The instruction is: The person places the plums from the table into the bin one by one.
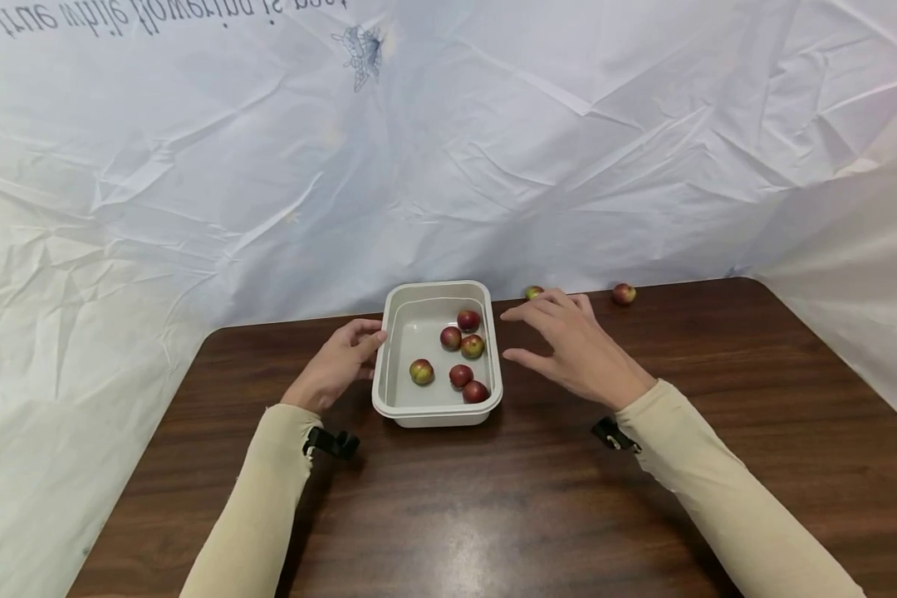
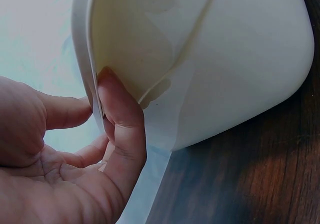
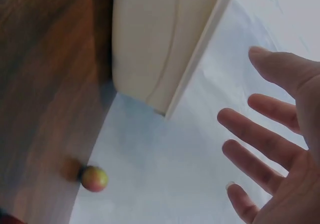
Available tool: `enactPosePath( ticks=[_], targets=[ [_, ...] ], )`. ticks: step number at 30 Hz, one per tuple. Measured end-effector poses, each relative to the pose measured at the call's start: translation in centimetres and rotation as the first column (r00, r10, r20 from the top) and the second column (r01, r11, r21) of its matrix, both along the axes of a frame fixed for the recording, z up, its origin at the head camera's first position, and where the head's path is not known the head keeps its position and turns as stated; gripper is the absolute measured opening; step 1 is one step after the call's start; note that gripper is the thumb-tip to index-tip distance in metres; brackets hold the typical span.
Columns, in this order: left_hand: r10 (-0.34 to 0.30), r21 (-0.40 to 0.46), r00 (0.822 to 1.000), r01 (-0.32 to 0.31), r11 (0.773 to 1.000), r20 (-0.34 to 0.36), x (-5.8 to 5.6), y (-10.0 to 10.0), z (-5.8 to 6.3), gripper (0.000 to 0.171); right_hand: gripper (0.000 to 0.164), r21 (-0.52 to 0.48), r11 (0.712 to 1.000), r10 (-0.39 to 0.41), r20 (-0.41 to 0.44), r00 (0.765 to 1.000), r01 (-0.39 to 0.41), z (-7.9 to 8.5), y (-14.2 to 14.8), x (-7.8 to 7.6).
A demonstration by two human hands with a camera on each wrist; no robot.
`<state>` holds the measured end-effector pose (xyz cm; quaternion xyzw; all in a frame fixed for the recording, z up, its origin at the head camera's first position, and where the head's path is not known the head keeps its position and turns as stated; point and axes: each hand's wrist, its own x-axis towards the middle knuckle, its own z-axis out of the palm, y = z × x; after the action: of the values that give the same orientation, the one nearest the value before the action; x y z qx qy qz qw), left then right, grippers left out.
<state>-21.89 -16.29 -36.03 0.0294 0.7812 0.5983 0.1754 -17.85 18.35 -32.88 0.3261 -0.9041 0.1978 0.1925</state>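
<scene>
A pale grey plastic basin stands at the far side of the table, with several small red and green-yellow apple-like fruits inside. My left hand pinches the basin's left rim; in the left wrist view its thumb lies on the outer side of the rim and its fingers curl under it. Just off the basin's right side hovers my right hand, its fingers spread and nothing held. Beyond it, partly hidden by the fingers, sits a green-red fruit, seen whole in the right wrist view.
Another red fruit sits at the back edge, right of the right hand. The brown wooden table has rounded far corners. White wrinkled cloth with printed lettering hangs behind and along the sides.
</scene>
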Motion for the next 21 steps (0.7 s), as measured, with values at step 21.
enactPosePath(
  ticks=[21],
  targets=[
    [-0.016, 0.005, 1.000, 0.016, 1.000, -0.012, 0.2, -0.1, -0.1, 0.048, 0.041, 0.136, 0.983, -0.149, 0.192, 0.970, 0.124, 2.2, 4.1, -0.3]
  ],
)
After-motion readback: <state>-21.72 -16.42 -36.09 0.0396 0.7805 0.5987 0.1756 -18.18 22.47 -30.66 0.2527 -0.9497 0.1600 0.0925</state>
